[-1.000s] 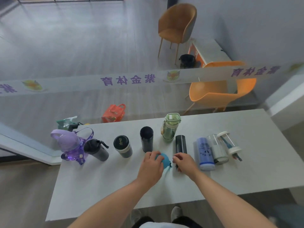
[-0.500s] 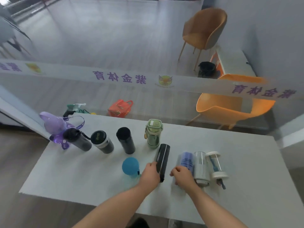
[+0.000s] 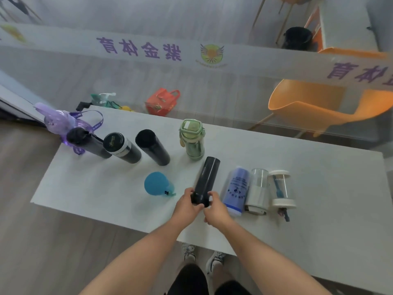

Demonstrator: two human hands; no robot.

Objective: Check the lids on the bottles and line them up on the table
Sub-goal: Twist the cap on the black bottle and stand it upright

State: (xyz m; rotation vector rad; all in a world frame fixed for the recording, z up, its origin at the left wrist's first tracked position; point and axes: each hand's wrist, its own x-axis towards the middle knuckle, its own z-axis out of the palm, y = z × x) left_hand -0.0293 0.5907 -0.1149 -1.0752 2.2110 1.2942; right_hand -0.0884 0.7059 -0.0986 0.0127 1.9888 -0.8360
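Gripping the near end of a slim black bottle (image 3: 205,180) at frame centre: left hand (image 3: 187,206) and right hand (image 3: 215,209), fingers curled around it. Lying on the white table (image 3: 319,188), just left of a blue bottle (image 3: 236,191).

Soft, even daylight fills the scene; shadows on the white surface (image 3: 319,188) are faint. The glass partition (image 3: 191,81) looks hazy with pale reflections. Wide-angle distortion bends edges at 3 and 9 o'clock; detail is slightly soft.

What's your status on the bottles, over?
Left hand and right hand both gripping near end of lying black bottle. Blue bottle close alongside. Nothing blocking.
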